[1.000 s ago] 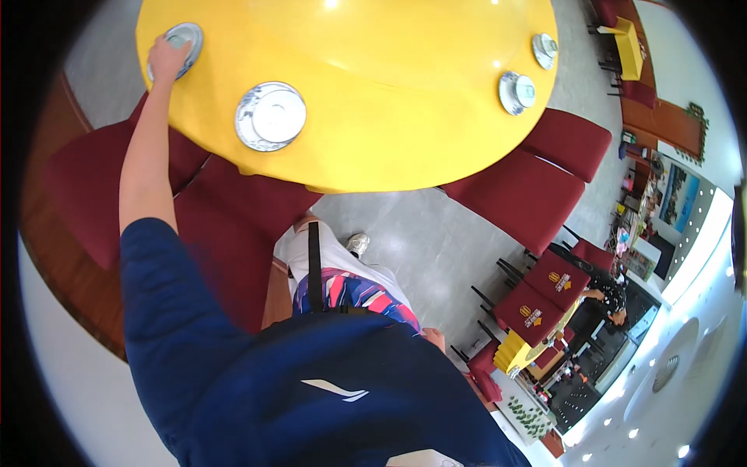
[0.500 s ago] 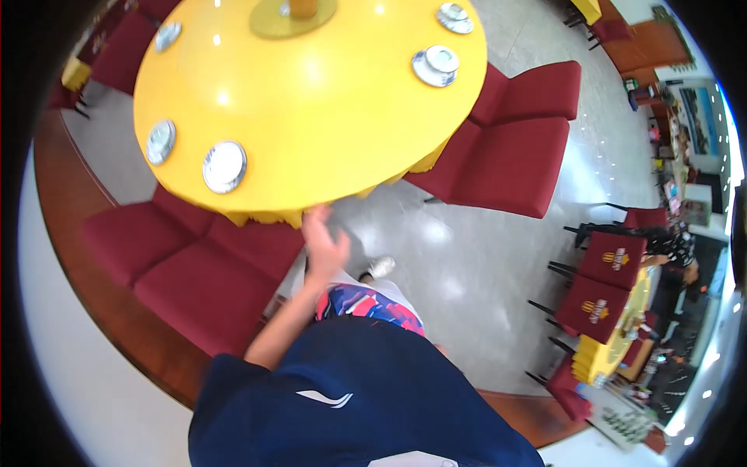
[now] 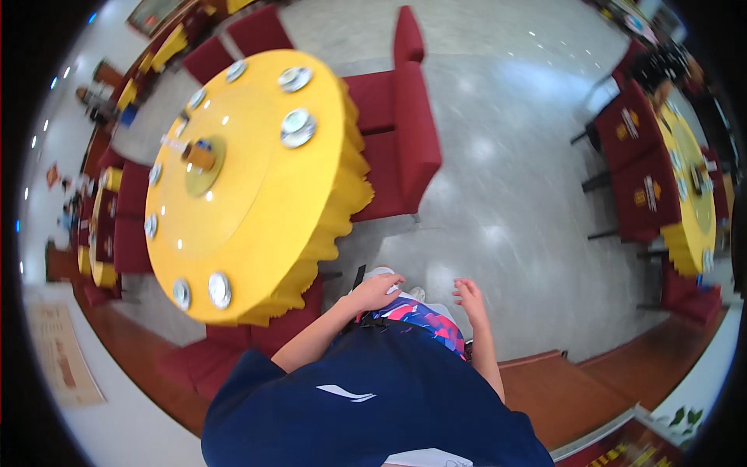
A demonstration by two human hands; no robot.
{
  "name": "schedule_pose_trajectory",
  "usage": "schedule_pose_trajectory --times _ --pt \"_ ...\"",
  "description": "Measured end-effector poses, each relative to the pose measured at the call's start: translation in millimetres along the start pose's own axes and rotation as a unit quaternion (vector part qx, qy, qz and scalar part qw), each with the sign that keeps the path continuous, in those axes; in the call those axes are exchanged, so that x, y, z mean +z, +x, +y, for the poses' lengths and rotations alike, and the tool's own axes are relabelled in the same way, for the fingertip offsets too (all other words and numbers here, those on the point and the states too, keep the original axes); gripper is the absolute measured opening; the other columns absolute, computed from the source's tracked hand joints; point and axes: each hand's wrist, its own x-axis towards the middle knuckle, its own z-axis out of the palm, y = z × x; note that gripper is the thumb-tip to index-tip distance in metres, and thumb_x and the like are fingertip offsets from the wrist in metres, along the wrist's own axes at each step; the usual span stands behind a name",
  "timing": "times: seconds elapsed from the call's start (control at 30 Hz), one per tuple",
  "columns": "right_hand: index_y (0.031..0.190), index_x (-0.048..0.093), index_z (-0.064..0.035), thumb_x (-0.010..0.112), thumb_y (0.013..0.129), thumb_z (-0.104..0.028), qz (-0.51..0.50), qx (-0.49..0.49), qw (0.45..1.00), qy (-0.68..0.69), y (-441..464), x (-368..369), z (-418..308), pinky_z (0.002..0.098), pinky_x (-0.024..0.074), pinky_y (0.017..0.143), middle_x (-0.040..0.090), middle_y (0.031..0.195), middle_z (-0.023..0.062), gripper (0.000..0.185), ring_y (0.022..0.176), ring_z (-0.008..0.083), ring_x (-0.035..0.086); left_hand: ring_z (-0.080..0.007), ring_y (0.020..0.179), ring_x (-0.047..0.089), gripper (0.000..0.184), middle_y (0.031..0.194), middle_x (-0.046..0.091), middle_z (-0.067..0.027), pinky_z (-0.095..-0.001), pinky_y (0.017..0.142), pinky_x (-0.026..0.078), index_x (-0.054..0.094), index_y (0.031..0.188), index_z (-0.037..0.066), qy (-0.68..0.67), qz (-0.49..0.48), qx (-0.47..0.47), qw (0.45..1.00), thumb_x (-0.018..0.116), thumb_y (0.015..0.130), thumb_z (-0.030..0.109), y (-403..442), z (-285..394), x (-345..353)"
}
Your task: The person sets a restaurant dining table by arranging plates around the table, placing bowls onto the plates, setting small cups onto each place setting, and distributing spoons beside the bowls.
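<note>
My left hand (image 3: 377,293) is held in front of my waist, above the patterned shorts (image 3: 420,317). Its fingers are curled together, and a small white bit shows at the fingertips, too small to name. To the right, my right hand (image 3: 470,300) hovers over the grey floor with its fingers apart and nothing in them. Ahead on the left stands a round table with a yellow cloth (image 3: 264,226), apart from both hands. White dish sets (image 3: 220,290) lie around its rim, and a brown container (image 3: 199,157) stands at its centre.
Dark red chairs (image 3: 416,132) stand beside the table. Across the grey floor (image 3: 498,187), more red chairs (image 3: 642,194) surround another yellow table (image 3: 689,156), where a person (image 3: 661,70) leans in. Wooden skirting (image 3: 560,385) runs behind me.
My view has swung right, so the yellow table sits further left. My left hand has drawn back from the table's edge to my waist, and my right hand has come into view.
</note>
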Motion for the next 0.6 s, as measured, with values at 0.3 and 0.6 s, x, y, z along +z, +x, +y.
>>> schedule_pose_trajectory --times 0.3,0.6 --pt "0.112 0.061 -0.0074 0.056 0.093 -0.036 0.145 0.031 0.971 0.190 -1.7 -111.8 0.3 0.0299 0.0481 0.069 0.065 0.102 0.0063 0.034 0.085 0.0143 0.061 -0.0273 0.077 0.066 0.019 0.085 0.067 -0.0158 -0.0363 0.072 0.052 0.062 0.104 0.002 -0.078 -0.008 0.094 0.992 0.054 0.088 0.010 172.1 71.5 7.7" --pt "0.111 0.061 -0.0047 0.055 0.092 -0.023 0.125 -0.046 0.991 -0.022 92.5 -183.5 -128.0 0.0268 0.0494 0.066 0.066 0.093 0.0061 0.027 0.080 0.0135 0.063 -0.0129 0.080 0.064 0.021 0.088 0.068 -0.0087 -0.0271 0.074 0.052 0.062 0.105 -0.002 -0.359 -0.022 0.043 0.932 0.048 0.090 0.001 397.4 118.3 20.3"
